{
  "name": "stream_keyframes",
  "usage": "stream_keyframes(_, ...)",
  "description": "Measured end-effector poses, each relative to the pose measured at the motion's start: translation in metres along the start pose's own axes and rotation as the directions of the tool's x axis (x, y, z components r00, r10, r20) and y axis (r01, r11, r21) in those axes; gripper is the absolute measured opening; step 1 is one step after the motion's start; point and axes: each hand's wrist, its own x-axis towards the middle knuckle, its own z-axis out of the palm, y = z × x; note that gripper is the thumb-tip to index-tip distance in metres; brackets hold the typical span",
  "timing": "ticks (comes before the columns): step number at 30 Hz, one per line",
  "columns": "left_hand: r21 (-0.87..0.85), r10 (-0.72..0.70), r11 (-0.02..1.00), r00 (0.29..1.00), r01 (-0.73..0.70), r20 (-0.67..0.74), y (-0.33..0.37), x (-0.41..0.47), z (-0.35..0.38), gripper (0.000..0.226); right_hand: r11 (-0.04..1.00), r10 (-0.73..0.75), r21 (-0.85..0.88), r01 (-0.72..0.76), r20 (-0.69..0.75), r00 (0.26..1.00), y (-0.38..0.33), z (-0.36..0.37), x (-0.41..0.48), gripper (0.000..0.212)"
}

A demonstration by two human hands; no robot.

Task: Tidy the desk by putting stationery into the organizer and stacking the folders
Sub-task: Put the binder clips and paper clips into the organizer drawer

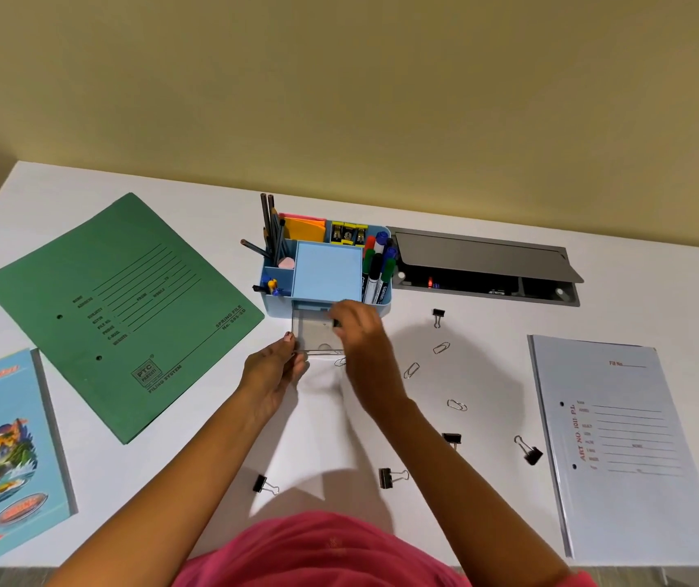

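Observation:
The blue desk organizer (326, 273) stands at the back centre with pencils, markers, sticky notes and sharpeners in it. Its clear drawer (311, 332) is pulled out toward me. My left hand (271, 374) holds the drawer's front left corner between thumb and fingers. Over the drawer's right side, my right hand (360, 332) pinches a small black thing that looks like a binder clip (336, 323). A green folder (127, 307) lies to the left and a pale grey folder (618, 446) to the right. Several binder clips (390, 477) and paper clips (411, 369) are scattered on the white desk (487, 374).
A blue illustrated notebook (0, 451) lies at the front left corner. Behind the organizer on the right, a grey cable hatch (483, 269) is set into the desk with its lid raised. A yellow wall rises right behind the desk.

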Motion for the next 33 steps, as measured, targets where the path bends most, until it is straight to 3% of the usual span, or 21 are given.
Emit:
stream_keyframes(3, 0.01, -0.012, 1.0, 1.0, 0.012, -0.022, -0.001, 0.001, 0.0, 0.019, 0.995, -0.101, 0.007, 0.101, 0.026, 0.995, -0.012, 0.015, 0.008, 0.02)
stream_keyframes(5, 0.015, -0.006, 1.0, 1.0, 0.006, -0.026, -0.001, 0.001, 0.0, 0.019, 0.993, -0.112, 0.027, 0.111, 0.048, 0.993, -0.013, 0.019, 0.007, 0.031)
stream_keyframes(12, 0.023, 0.001, 1.0, 1.0, 0.0, -0.006, 0.0, 0.0, -0.001, 0.017, 0.997, -0.035, 0.077, 0.03, 0.066, 0.997, -0.01, 0.012, 0.0, 0.021)
stream_keyframes(15, 0.046, 0.007, 0.999, 0.999, -0.008, 0.033, 0.003, -0.002, -0.002, 0.02, 0.994, 0.071, 0.082, -0.072, 0.026, 0.997, -0.009, -0.003, -0.016, 0.027)
stream_keyframes(18, 0.07, 0.014, 0.997, 0.998, -0.018, 0.062, 0.004, -0.006, -0.002, 0.023, 0.956, 0.262, 0.134, -0.26, 0.004, 0.965, -0.007, -0.02, -0.054, 0.018)
stream_keyframes(21, 0.1, 0.03, 0.994, 0.999, -0.033, 0.033, 0.005, -0.008, -0.001, 0.026, 0.877, 0.48, -0.091, -0.472, 0.225, 0.848, 0.002, -0.027, -0.099, 0.016)
stream_keyframes(24, 0.102, 0.021, 0.995, 0.999, -0.024, 0.031, 0.005, -0.009, -0.001, 0.024, 0.728, 0.681, -0.393, -0.562, 0.509, 0.527, 0.004, -0.031, -0.134, 0.04)
stream_keyframes(25, 0.101, 0.017, 0.995, 0.999, -0.019, 0.027, 0.005, -0.008, -0.001, 0.024, 0.709, 0.697, -0.425, -0.563, 0.541, 0.47, 0.003, -0.031, -0.143, 0.043)
stream_keyframes(26, 0.1, 0.014, 0.995, 1.0, -0.016, 0.023, 0.005, -0.008, -0.001, 0.025, 0.712, 0.694, -0.429, -0.556, 0.55, 0.464, 0.002, -0.03, -0.15, 0.041)
stream_keyframes(29, 0.101, 0.014, 0.995, 1.0, -0.016, 0.014, 0.004, -0.006, -0.001, 0.026, 0.767, 0.639, -0.373, -0.522, 0.52, 0.567, -0.003, -0.025, -0.161, 0.019)
stream_keyframes(33, 0.113, 0.012, 0.993, 1.0, -0.012, 0.005, 0.004, -0.005, -0.001, 0.026, 0.807, 0.588, -0.283, -0.518, 0.462, 0.664, -0.005, -0.026, -0.153, 0.016)
